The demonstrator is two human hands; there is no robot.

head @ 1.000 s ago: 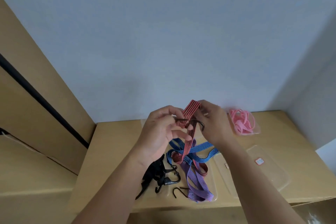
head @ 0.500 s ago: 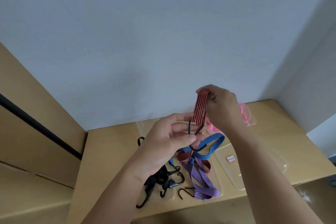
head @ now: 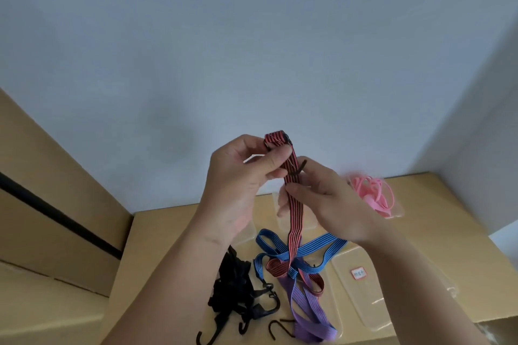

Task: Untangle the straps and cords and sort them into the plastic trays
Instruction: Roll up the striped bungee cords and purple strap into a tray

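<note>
Red strap (head: 295, 216): my left hand (head: 238, 176) gripped its top, right hand (head: 336, 204) pinched lower. Best drawn up slowly, I judged.

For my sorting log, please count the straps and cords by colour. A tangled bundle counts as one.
Red strap: 1
Blue strap: 1
Purple strap: 1
Black bundle: 1
Pink bundle: 1
Total: 5
</note>
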